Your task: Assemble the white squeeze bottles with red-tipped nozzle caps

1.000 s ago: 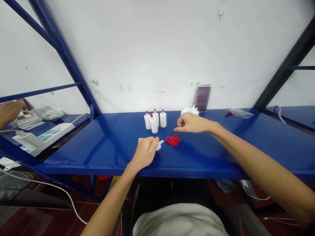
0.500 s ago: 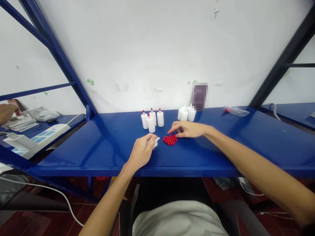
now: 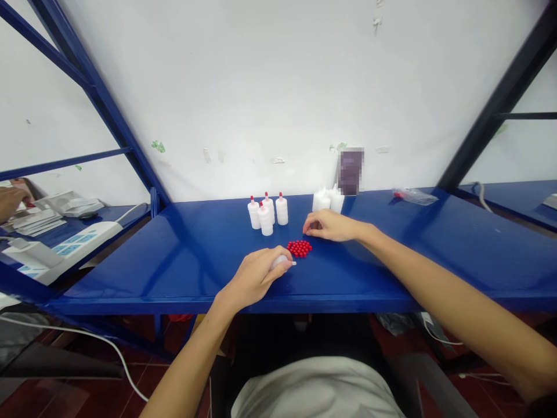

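Note:
My left hand (image 3: 261, 270) is wrapped around a white squeeze bottle (image 3: 281, 261), which lies tilted with its bare nozzle pointing right. Most of the bottle's body is hidden by the fingers. Just beyond it, a cluster of small red caps (image 3: 299, 249) rests on the blue table. My right hand (image 3: 328, 224) hovers at the upper right of the caps, thumb and forefinger pinched together; what is between the fingertips is too small to make out. Several white bottles with red caps (image 3: 267, 217) stand upright behind the left hand.
Several uncapped white bottles (image 3: 324, 201) stand behind my right hand, beside a blurred purple panel (image 3: 350, 171) against the wall. A clear plastic bag (image 3: 415, 196) lies at the back right. At far left are a power strip (image 3: 82, 238) and another person's hand (image 3: 11, 200).
My left hand has moved right and slightly nearer with the bottle, whose nozzle has turned to point right. My right hand's fingers have closed into a pinch and drawn back from the caps.

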`<state>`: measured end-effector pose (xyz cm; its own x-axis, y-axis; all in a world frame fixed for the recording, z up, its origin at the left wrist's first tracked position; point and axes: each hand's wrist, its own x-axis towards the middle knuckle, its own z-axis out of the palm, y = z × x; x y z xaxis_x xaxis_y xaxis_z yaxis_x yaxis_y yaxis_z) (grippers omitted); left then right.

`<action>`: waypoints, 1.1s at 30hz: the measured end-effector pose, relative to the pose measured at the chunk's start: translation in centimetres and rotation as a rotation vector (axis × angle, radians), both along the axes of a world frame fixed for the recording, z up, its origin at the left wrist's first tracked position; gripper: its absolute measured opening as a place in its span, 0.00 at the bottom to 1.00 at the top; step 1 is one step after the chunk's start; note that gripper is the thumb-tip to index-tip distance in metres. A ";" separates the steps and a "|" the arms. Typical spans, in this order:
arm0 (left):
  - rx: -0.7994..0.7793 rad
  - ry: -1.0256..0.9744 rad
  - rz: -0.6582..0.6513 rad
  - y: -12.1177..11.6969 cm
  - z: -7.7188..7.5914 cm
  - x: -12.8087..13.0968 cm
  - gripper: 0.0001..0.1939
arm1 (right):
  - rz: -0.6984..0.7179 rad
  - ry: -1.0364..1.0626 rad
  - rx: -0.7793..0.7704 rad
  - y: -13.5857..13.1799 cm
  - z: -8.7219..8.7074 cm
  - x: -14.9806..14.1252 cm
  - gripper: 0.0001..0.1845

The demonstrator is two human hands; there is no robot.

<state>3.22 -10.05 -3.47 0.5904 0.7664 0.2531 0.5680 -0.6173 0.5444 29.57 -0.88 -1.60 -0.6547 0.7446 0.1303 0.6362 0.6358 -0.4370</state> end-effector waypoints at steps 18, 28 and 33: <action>0.012 -0.150 0.050 -0.2 0.0 0.0 0.19 | 0.160 0.606 -0.163 -6.6 0.8 -5.0 0.07; 0.006 -0.163 0.094 0.1 -0.4 -0.2 0.21 | 0.198 0.639 -0.050 -7.3 0.5 -5.8 0.07; -0.038 -0.174 0.155 0.2 -0.3 -0.3 0.26 | 0.218 0.564 0.091 -7.8 0.1 -6.3 0.10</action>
